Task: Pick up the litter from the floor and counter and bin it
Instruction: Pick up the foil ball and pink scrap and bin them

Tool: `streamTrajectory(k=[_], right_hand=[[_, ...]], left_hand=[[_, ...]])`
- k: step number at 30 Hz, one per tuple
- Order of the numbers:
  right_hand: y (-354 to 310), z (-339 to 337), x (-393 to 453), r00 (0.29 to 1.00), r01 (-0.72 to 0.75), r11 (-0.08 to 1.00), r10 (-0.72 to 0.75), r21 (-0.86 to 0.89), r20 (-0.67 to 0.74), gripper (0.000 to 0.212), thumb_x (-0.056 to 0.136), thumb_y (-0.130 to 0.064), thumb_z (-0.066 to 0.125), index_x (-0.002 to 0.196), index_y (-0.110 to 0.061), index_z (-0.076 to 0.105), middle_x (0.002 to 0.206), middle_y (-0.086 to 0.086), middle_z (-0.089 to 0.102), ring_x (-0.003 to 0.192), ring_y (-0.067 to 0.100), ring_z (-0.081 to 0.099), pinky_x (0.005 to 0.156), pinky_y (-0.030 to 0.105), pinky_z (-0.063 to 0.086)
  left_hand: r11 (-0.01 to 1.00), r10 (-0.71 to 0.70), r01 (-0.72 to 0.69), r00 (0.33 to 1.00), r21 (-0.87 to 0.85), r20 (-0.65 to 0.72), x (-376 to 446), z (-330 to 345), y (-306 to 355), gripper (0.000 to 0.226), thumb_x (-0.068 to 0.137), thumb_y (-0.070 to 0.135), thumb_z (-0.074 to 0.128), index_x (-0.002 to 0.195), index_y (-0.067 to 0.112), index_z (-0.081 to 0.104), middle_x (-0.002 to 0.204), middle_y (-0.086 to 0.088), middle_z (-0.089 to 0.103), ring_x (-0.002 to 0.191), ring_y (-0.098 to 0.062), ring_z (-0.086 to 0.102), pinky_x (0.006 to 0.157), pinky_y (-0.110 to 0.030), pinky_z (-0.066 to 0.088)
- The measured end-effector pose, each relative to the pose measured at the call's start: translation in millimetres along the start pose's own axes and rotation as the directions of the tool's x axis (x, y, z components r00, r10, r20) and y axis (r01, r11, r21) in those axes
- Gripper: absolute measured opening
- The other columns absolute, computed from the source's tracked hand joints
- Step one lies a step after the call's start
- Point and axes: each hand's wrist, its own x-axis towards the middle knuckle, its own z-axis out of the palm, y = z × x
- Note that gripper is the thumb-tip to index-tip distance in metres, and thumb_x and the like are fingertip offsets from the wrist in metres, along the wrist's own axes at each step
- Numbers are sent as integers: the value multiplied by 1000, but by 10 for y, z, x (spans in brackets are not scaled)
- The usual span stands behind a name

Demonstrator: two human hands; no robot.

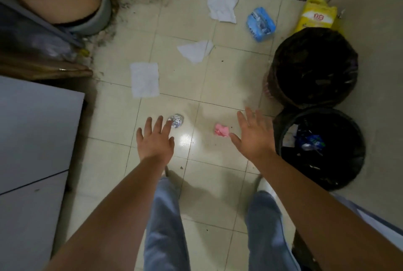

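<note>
Clearly I am only beginning: my left hand (155, 139) and right hand (254, 134) are both hanging spread and holding nothing above the floor (218, 179). Lying ahead are a foil ball (176, 120) at my left fingertips, a pink scrap (222, 130) beside my right thumb, three white tissues toward twelve o'clock, and a blue packet (260, 23). Waiting at three o'clock are the near bin (320, 147), already holding some rubbish, and the far bin (313, 66).

Both bare forearms extend from the lower corners of the frame toward its centre. The left hand (156, 139) is held palm-down at centre-left, fingers spread and empty. The right hand (254, 134) sits centre-right, fingers likewise splayed, grasping nothing.
</note>
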Motion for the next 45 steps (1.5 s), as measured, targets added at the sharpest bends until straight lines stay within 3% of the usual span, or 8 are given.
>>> streamTrajectory(k=[9,17,22,27,31,35,39,45], right_hand=[[-1074,693,623,982,-180,977,184,111,-30,41,96,-28,41,131,-8,46,135,10,52,126,25,44,105,37,38],[-850,1888,1497,957,-272,962,269,6,112,37,94,-25,47,129,-11,47,131,8,54,117,22,51,96,34,46],[-363,2525,2292,976,-107,989,124,-98,181,50,90,-17,57,135,-12,36,138,11,42,125,28,44,99,37,45],[-112,2775,2833,939,245,938,-168,-245,299,43,88,-10,58,128,-8,43,129,13,49,114,29,55,91,37,49],[23,2947,2952,924,317,926,-252,-207,287,35,90,4,46,124,-3,49,129,15,49,115,30,53,88,34,46],[144,2762,3093,947,298,950,-283,-93,150,29,87,7,43,114,1,54,124,17,51,110,29,53,71,25,28],[322,2247,3177,969,146,988,-132,53,-208,23,88,3,45,105,3,60,116,20,54,103,33,55,72,30,35],[528,1520,2677,655,85,895,281,438,-702,19,87,-5,57,100,3,70,108,24,60,98,33,59,75,23,40]], left_hand=[[985,149,-154,987,81,67,900,377,-797,52,101,30,34,149,22,17,160,-2,14,149,-24,9,120,-48,8],[968,211,-220,973,118,89,1777,1574,-453,49,95,20,47,141,16,31,146,-7,39,132,-26,38,105,-38,37],[949,210,-216,976,228,51,2499,2322,-50,60,86,18,60,140,18,35,150,-18,30,135,-36,36,99,-46,45],[925,259,-184,946,332,-197,2966,2678,101,59,30,1,88,87,1,70,77,-28,67,59,-39,67,59,-47,56],[884,313,-218,933,413,-176,3121,2650,154,49,85,14,56,131,8,40,121,-21,52,104,-37,57,94,-43,44],[944,315,-272,912,188,-262,3205,2469,257,43,90,20,46,132,12,41,125,-14,54,107,-32,57,92,-37,41],[878,311,-427,854,-218,-418,3187,2198,685,39,88,13,52,127,12,51,130,-13,52,105,-34,60,91,-35,43],[620,344,-630,754,-468,-559,2840,1553,1361,45,88,11,57,132,16,50,129,-16,43,102,-34,58,89,-32,46]])
